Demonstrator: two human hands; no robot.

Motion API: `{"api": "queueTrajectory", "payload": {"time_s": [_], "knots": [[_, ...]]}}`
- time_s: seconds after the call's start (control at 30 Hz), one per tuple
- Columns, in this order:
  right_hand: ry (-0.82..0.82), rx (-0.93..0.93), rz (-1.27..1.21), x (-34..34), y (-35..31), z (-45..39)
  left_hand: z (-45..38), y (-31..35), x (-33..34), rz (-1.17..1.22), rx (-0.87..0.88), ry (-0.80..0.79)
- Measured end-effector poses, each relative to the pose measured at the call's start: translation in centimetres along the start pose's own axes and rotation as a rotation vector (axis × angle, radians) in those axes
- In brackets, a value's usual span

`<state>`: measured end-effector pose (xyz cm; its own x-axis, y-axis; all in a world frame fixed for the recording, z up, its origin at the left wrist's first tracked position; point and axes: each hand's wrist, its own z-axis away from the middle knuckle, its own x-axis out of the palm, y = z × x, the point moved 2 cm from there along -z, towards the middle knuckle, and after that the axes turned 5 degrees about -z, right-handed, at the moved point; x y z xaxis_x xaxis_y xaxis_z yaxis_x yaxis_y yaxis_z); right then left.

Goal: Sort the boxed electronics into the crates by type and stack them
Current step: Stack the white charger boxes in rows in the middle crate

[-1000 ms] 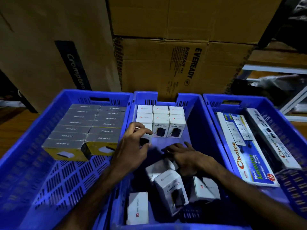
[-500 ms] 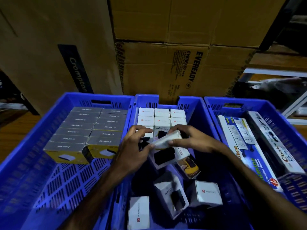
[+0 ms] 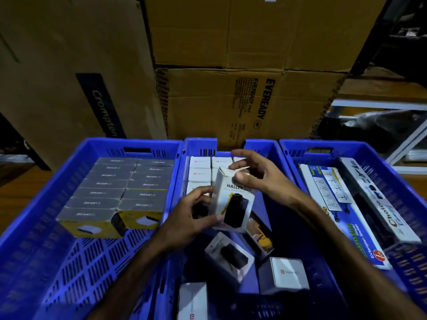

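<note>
Lifted since half a second ago, the white box (image 3: 233,202) now stands upright above the middle crate (image 3: 272,155). Left hand (image 3: 189,218) grips it from 8 o'clock; right hand (image 3: 256,174) pinches its top at 1 o'clock.

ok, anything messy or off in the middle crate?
Yes. Behind the hands, white boxes stand in neat rows, but near the front several boxes lie loose and tilted. The held box, gripped by the left hand, has a scuffed, slightly lifted top flap.
</note>
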<state>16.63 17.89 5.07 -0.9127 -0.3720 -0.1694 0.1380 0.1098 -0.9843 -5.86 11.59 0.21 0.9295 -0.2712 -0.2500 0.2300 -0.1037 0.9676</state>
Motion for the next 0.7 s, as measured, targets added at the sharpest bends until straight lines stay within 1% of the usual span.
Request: {"api": "queueTrajectory", "payload": {"time_s": [0.17,0.3,0.4,0.53,0.63,0.7], "knots": [[-0.079,0.072,0.183,-1.4,0.3,0.7,0.0,0.0,-0.4,0.051,-0.066,0.038],[-0.102,0.071,0.117,-1.4,0.0,0.8,-0.2,-0.1,-0.2,0.110,-0.084,0.066],[-0.024,0.063,0.117,-1.9,0.9,0.1,-0.5,-0.3,-0.5,0.149,-0.089,0.188],[0.018,0.093,0.301,-3.0,3.5,-0.9,-0.6,-0.4,-1.2,0.212,-0.119,0.361],[0.030,0.157,0.520,-3.1,5.3,-1.7,-0.7,-0.3,-1.2,0.252,-0.124,0.405],[0.030,0.233,0.609,-2.6,6.4,-2.2,-0.6,-0.1,-1.0,0.252,-0.132,0.411]]}}
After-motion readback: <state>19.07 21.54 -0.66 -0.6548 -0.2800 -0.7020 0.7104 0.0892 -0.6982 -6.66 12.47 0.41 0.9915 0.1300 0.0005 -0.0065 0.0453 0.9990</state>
